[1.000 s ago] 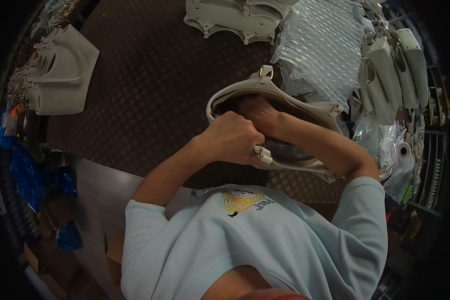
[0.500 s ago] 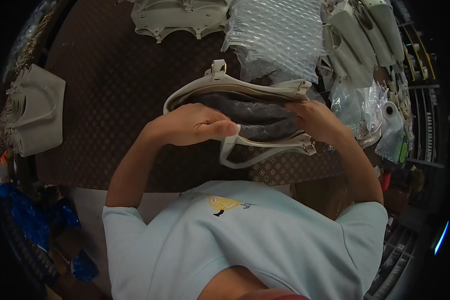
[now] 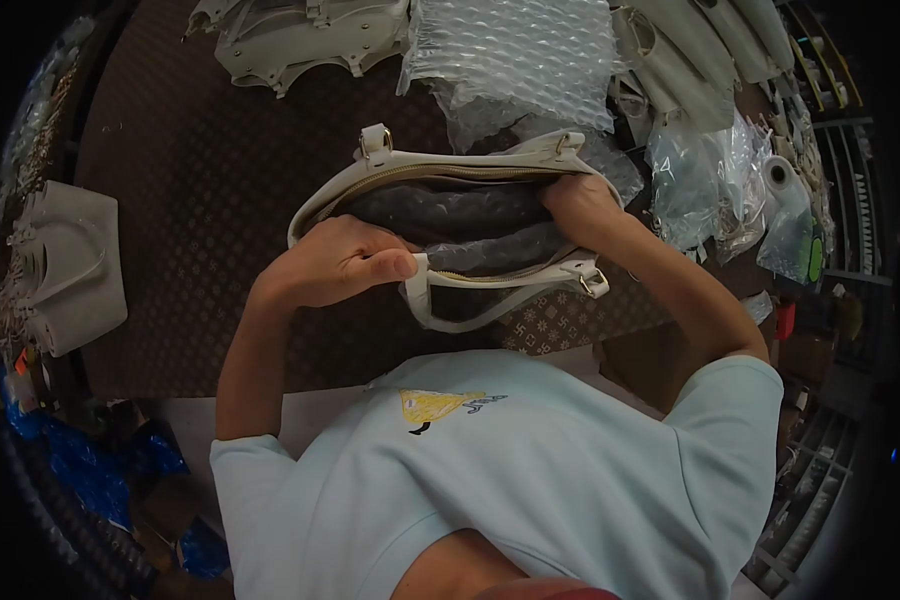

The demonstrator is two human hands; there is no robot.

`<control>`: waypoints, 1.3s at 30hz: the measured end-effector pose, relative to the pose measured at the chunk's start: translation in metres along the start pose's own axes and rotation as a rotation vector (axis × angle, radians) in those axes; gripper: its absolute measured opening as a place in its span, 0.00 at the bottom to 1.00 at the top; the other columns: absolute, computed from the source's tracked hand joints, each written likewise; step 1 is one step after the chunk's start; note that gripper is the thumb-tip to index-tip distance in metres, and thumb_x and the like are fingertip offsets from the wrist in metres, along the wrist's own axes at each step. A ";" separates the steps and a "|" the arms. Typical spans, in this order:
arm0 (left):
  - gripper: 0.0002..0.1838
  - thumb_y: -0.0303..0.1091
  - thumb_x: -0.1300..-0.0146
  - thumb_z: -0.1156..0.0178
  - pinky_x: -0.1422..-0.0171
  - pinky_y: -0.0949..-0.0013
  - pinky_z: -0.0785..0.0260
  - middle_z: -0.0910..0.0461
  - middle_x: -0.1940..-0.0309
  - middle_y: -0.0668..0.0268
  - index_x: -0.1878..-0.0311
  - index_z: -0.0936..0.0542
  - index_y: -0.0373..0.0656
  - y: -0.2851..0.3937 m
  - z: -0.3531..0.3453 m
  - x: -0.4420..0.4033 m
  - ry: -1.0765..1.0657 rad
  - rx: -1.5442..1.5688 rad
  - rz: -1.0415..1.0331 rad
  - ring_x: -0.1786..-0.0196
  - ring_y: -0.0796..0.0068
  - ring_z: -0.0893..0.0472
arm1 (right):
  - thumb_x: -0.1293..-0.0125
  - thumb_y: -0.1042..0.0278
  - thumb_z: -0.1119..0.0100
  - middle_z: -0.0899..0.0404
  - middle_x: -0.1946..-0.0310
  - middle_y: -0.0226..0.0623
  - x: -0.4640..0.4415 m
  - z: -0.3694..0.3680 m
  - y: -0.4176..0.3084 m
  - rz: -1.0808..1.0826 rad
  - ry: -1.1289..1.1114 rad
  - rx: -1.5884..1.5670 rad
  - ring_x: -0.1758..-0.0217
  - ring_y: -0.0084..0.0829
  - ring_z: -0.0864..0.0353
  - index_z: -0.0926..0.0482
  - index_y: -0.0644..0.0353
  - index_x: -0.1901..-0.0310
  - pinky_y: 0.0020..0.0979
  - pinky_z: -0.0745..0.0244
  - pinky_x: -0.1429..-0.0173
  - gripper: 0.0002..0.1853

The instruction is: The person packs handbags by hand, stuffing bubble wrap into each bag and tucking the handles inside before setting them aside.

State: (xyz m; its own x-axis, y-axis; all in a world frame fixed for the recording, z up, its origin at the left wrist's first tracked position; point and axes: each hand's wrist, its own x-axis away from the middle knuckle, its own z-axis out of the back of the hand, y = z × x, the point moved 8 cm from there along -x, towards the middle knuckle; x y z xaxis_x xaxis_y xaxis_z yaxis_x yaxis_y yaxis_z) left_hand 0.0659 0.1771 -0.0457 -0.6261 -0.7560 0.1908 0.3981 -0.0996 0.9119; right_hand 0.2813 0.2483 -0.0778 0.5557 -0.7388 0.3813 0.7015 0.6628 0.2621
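Note:
A cream handbag [image 3: 450,160] lies with its zipped mouth wide apart. Dark grey lining and clear plastic wrap [image 3: 470,208] show inside it. My left hand [image 3: 338,262] is at the left end, its fingers down inside the mouth and its thumb over the near rim, gripping the bag. At the right end, my right hand [image 3: 582,208] reaches into the mouth; its fingertips are hidden there. One bag handle [image 3: 460,325] hangs toward my body from the near side.
A stack of bubble wrap [image 3: 515,60] lies beyond the bag on the brown patterned table [image 3: 200,230]. Other cream bags [image 3: 310,45] sit at the back, with one more bag [image 3: 80,260] at far left. Clear plastic bags [image 3: 690,175] lie at right.
The handbag has shifted left and tilted slightly in view. My right hand has moved deeper into its right end, while my left hand stays on the near left rim.

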 end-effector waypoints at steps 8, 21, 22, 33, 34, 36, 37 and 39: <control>0.43 0.75 0.43 0.60 0.73 0.69 0.38 0.30 0.84 0.66 0.74 0.21 0.36 -0.004 0.009 0.005 0.101 0.050 -0.014 0.77 0.73 0.31 | 0.43 0.68 0.44 0.20 0.70 0.43 0.038 0.073 0.014 0.054 0.033 -0.387 0.62 0.45 0.21 0.19 0.59 0.63 0.41 0.26 0.58 0.08; 0.41 0.74 0.43 0.58 0.57 0.68 0.30 0.19 0.69 0.58 0.60 0.18 0.39 0.009 0.008 0.008 0.091 -0.021 0.110 0.62 0.65 0.21 | 0.40 0.65 0.47 0.20 0.68 0.41 0.029 0.047 -0.019 0.194 -0.224 -0.238 0.61 0.43 0.21 0.20 0.57 0.66 0.39 0.28 0.58 0.08; 0.41 0.73 0.42 0.57 0.54 0.68 0.30 0.19 0.66 0.57 0.56 0.18 0.39 0.009 0.007 0.008 0.046 -0.033 0.096 0.59 0.64 0.20 | 0.39 0.64 0.47 0.19 0.66 0.40 0.026 0.067 -0.018 0.118 -0.058 -0.345 0.60 0.42 0.21 0.21 0.58 0.67 0.40 0.27 0.57 0.09; 0.34 0.64 0.38 0.54 0.63 0.64 0.33 0.24 0.80 0.59 0.70 0.18 0.38 0.003 0.008 -0.013 0.007 -0.190 0.278 0.73 0.66 0.24 | 0.43 0.57 0.44 0.18 0.69 0.42 -0.006 0.041 -0.063 0.322 -0.054 -0.373 0.61 0.42 0.19 0.18 0.55 0.64 0.44 0.27 0.53 0.12; 0.34 0.64 0.38 0.54 0.64 0.65 0.33 0.24 0.80 0.59 0.71 0.19 0.38 0.001 0.001 -0.018 -0.055 -0.194 0.249 0.73 0.66 0.24 | 0.43 0.58 0.45 0.18 0.70 0.42 -0.009 0.043 -0.067 0.314 -0.070 -0.327 0.62 0.43 0.19 0.18 0.55 0.65 0.44 0.27 0.54 0.11; 0.34 0.64 0.38 0.53 0.65 0.65 0.33 0.24 0.80 0.59 0.72 0.19 0.37 0.001 -0.003 -0.020 -0.119 -0.198 0.226 0.74 0.67 0.25 | 0.43 0.59 0.45 0.18 0.72 0.41 -0.012 0.040 -0.066 0.309 -0.085 -0.286 0.63 0.43 0.18 0.18 0.54 0.67 0.44 0.27 0.54 0.10; 0.35 0.65 0.39 0.53 0.65 0.66 0.33 0.24 0.81 0.60 0.73 0.19 0.37 -0.004 0.000 -0.016 -0.127 -0.231 0.282 0.75 0.68 0.25 | 0.44 0.61 0.44 0.19 0.74 0.41 -0.020 0.043 -0.047 0.170 0.032 -0.279 0.67 0.42 0.18 0.18 0.53 0.68 0.42 0.25 0.58 0.09; 0.35 0.65 0.39 0.53 0.66 0.66 0.33 0.25 0.82 0.60 0.75 0.20 0.37 -0.013 -0.003 -0.008 -0.140 -0.236 0.361 0.75 0.68 0.25 | 0.44 0.62 0.44 0.19 0.74 0.44 -0.025 0.049 -0.024 0.018 0.281 -0.296 0.71 0.40 0.18 0.18 0.55 0.68 0.36 0.24 0.66 0.09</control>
State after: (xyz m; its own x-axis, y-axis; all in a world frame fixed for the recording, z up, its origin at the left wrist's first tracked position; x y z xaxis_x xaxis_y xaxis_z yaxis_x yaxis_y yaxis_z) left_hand 0.0675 0.1823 -0.0599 -0.4976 -0.6762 0.5433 0.7394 -0.0030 0.6733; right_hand 0.2291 0.2566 -0.0503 0.6404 -0.7594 0.1152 0.7661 0.6423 -0.0240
